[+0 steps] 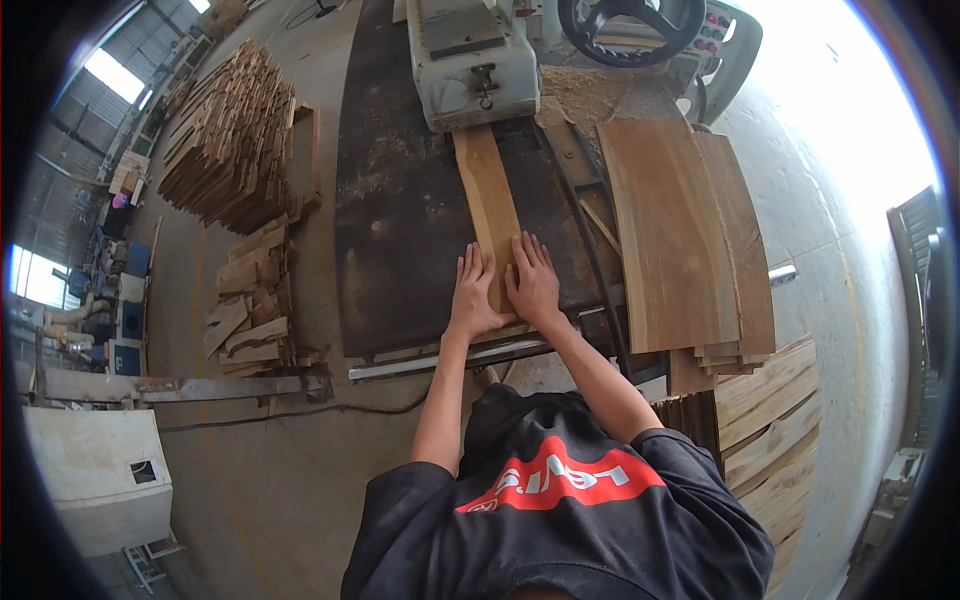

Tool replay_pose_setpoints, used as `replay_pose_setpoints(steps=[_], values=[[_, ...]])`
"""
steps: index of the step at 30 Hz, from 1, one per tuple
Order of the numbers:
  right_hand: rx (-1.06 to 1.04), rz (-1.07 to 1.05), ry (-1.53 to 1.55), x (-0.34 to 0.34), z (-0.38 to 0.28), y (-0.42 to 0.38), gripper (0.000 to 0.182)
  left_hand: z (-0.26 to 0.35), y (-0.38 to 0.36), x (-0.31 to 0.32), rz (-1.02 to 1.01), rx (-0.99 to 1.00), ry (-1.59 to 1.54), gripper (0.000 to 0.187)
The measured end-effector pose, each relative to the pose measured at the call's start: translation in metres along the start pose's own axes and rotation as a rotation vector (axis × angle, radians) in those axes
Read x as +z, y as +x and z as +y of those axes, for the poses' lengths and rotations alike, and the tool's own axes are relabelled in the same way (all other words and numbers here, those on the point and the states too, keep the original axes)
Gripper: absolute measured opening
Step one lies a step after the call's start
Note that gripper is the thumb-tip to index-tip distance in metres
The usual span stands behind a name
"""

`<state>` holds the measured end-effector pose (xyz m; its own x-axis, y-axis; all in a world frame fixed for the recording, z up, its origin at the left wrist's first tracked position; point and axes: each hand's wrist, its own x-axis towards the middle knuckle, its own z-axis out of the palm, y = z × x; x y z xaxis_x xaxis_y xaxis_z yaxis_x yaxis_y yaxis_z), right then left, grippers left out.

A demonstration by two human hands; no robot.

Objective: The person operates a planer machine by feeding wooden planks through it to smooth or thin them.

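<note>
A long narrow wooden board (487, 190) lies on the dark machine table (390, 250), its far end under the pale machine housing (475, 75). My left hand (474, 292) rests at the board's left edge near its close end, fingers stretched forward. On the right edge lies my right hand (533, 281), fingers extended and spread a little, thumb toward the board's middle. Both palms press against the board without wrapping round it. The board's near end is partly covered by my hands.
Wide boards (670, 240) are stacked right of the table, with more planks (770, 430) below them. A tall wood stack (230, 140) and loose offcuts (250, 300) stand left. A black handwheel (632, 48) is beyond the table. A metal rail (450, 357) runs along the near edge.
</note>
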<state>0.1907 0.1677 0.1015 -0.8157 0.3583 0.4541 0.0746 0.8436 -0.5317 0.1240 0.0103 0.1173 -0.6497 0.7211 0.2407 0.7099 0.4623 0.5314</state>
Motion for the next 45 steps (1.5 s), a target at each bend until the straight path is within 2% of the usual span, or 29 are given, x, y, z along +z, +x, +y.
replay_pose_setpoints(steps=[11, 17, 20, 31, 36, 40, 44, 45], values=[[-0.008, 0.026, -0.031, 0.019, 0.016, 0.040, 0.058, -0.018, 0.044, -0.003, -0.018, 0.035, 0.072, 0.127], [-0.020, 0.018, -0.059, 0.034, 0.024, 0.072, 0.057, -0.031, 0.077, -0.008, -0.081, -0.035, 0.118, 0.136], [-0.008, 0.021, -0.072, 0.045, 0.025, 0.087, 0.058, -0.036, 0.091, -0.018, -0.105, -0.043, 0.140, 0.130], [0.009, 0.027, -0.044, 0.066, 0.032, 0.131, 0.057, -0.070, 0.133, -0.018, -0.096, -0.045, 0.157, 0.133], [0.029, -0.109, -0.008, 0.070, 0.044, 0.160, 0.067, -0.077, 0.149, -0.026, -0.041, -0.042, 0.165, 0.123], [0.097, -0.228, -0.110, 0.022, 0.053, 0.150, 0.077, -0.080, 0.122, -0.008, 0.210, 0.010, 0.154, 0.102], [0.155, -0.072, -0.175, -0.050, 0.073, 0.095, 0.088, -0.092, 0.111, 0.004, 0.431, 0.058, 0.134, 0.086], [0.189, -0.036, -0.241, -0.082, 0.061, 0.082, 0.091, -0.085, 0.113, -0.001, 0.413, 0.039, 0.118, 0.084]])
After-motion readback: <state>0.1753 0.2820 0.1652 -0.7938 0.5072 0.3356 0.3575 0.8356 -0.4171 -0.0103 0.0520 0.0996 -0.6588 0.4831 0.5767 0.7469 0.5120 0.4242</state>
